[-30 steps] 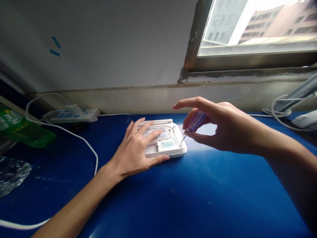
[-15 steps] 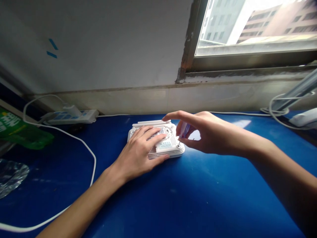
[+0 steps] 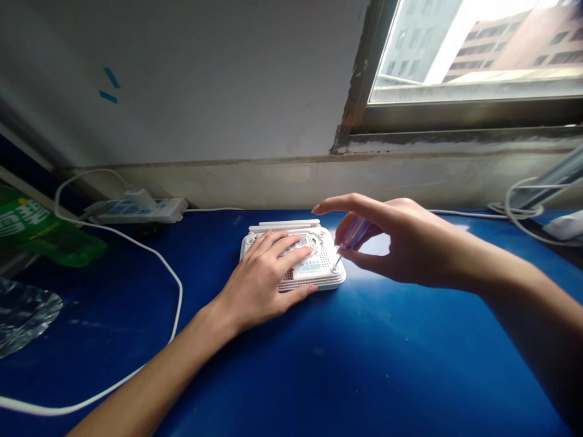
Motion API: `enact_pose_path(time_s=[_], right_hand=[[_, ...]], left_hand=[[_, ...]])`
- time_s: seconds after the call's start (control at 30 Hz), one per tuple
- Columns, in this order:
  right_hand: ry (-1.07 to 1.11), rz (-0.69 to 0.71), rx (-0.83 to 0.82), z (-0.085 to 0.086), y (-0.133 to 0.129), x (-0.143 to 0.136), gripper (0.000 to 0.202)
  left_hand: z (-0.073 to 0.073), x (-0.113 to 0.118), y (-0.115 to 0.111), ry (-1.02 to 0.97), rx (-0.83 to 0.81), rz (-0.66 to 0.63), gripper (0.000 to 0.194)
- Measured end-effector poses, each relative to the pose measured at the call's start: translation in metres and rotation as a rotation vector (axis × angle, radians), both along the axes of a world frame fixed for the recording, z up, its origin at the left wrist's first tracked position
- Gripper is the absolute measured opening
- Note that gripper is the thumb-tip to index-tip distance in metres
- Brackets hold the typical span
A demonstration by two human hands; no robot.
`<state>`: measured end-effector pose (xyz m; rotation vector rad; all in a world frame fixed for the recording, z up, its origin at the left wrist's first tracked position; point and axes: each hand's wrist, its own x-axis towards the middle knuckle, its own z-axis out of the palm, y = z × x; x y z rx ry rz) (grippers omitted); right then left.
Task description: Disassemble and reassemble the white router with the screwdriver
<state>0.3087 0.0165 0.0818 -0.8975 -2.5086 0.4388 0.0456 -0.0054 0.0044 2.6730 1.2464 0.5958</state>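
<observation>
A white router-like box [image 3: 319, 280] with a vented, labelled underside lies face down on the blue table [image 3: 291, 376]. Spread over its left and middle part, my left hand [image 3: 260, 276] rests with fingers apart and thumb along the front edge. My right hand [image 3: 387, 237] grips a small screwdriver [image 3: 356, 232] with a clear purplish handle between thumb and fingers, the index finger stretched out above. The thin metal shaft slants down to the round corner recess at the box's front right. Its very tip is hidden in the recess.
A power strip [image 3: 170, 210] with a plug stands by the wall at the left. A white cable [image 3: 178, 297] curves across the left side. Further left lie a green bottle [image 3: 54, 233] and clear plastic [image 3: 27, 312]. A metal stand [image 3: 546, 188] with coiled cable is at the right.
The view has shifted slightly, so most things appear further right. My right hand has tilted the screwdriver, and its shaft now shows at the corner recess. My left hand stays on the box.
</observation>
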Motion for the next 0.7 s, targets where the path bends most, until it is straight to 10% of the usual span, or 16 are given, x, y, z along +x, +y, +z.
enact_pose_path(time_s=[0.7], right_hand=[[-0.047,-0.022,0.053,-0.007,0.0,-0.002,0.073]], left_hand=[[-0.004,-0.002,0.0,0.003,0.017,-0.003,0.058]])
